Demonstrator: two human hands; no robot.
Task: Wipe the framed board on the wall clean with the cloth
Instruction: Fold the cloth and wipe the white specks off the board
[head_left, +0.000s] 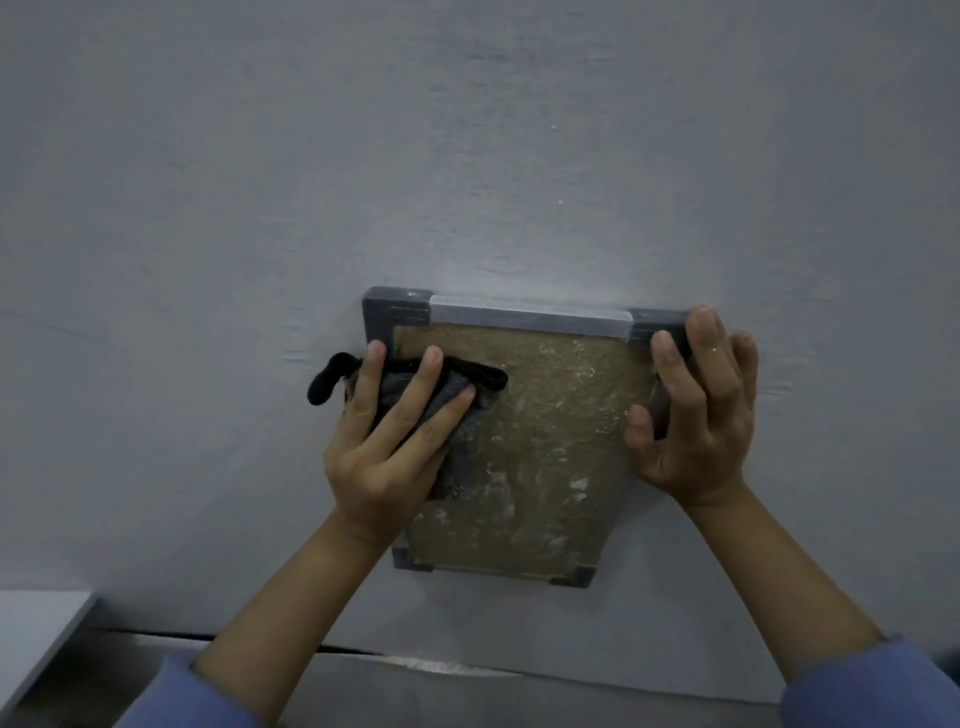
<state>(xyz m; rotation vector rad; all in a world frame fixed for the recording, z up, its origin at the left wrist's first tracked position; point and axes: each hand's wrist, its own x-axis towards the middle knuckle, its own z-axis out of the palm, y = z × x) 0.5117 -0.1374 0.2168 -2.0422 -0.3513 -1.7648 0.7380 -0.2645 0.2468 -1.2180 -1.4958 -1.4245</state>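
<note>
A small framed board (540, 447) hangs on the pale wall, with a brown cork-like face smeared with whitish marks, a silver top rail and dark grey corner pieces. My left hand (387, 447) presses a dark grey cloth (462, 410) with a black hem flat against the board's upper left part, fingers spread. A black loop of the cloth sticks out past the frame's left edge. My right hand (696, 410) grips the frame's right side near the top corner, thumb on the board's face.
The pale grey wall (467, 156) fills most of the view. A white ledge or shelf edge (36, 639) shows at the lower left. Below the board runs a dark seam above a grey surface (467, 691).
</note>
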